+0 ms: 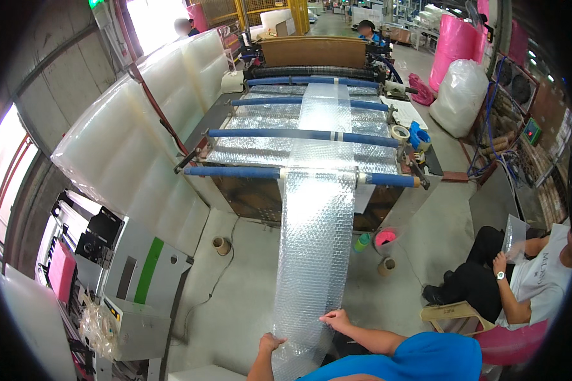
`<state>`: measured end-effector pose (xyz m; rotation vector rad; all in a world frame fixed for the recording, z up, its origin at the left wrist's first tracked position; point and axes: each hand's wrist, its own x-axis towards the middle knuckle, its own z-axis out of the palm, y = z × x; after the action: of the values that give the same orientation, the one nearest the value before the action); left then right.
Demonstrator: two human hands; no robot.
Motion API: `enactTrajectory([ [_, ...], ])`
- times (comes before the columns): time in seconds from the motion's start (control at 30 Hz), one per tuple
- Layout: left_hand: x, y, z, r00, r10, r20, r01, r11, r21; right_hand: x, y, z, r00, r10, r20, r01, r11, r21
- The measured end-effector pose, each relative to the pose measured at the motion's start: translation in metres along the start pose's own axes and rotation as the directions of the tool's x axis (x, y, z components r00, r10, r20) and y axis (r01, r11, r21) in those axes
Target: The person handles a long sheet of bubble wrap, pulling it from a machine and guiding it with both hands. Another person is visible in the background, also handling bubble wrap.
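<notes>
A long strip of clear bubble wrap [314, 247] runs down from the blue rollers of a machine toward me. At its left edge, low in the view, my left hand [272, 343] is closed on the wrap, thumb lying over it. My right hand [335, 319] pinches the opposite edge, slightly farther up. Between my hands the strip hangs fairly flat, and its lower end passes below, partly out of sight. The front blue roller [235, 172] carries the strip where it comes off the machine.
A seated person [534, 273] at the right holds a small clear sheet. Tape rolls [400, 133] lie on the machine's right side. Cardboard tubes [221, 245] and a pink-filled tub [385, 239] stand on the floor. A grey machine [140, 279] is at the left, beside big wrapped rolls [133, 114].
</notes>
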<state>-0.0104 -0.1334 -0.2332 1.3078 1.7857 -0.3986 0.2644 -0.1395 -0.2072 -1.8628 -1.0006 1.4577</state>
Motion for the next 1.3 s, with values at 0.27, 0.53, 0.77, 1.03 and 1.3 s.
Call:
enactTrajectory([
  [0.27,0.036,0.089,-0.048,0.978,0.004,-0.209,-0.018,0.998,-0.064,0.088,-0.049,-0.046,1.0,-0.01,-0.021,0.01,0.999,-0.035],
  [0.53,0.088,0.129,-0.088,0.925,0.225,-0.305,-0.293,0.935,-0.201,0.128,-0.118,-0.074,0.953,-0.219,-0.209,0.226,0.974,0.012],
  [0.77,0.018,0.136,-0.134,0.868,0.273,-0.415,-0.437,0.815,-0.38,0.096,-0.175,-0.085,0.943,-0.238,-0.234,0.278,0.948,0.155],
  [1.03,-0.045,0.068,-0.109,0.932,0.314,-0.18,-0.361,0.763,-0.537,0.009,-0.134,-0.021,0.886,-0.279,-0.372,0.353,0.924,0.149],
  [1.3,-0.085,0.034,-0.053,0.771,0.133,-0.623,-0.381,0.88,-0.283,-0.061,-0.07,0.016,0.973,-0.197,-0.121,0.217,0.96,0.175],
])
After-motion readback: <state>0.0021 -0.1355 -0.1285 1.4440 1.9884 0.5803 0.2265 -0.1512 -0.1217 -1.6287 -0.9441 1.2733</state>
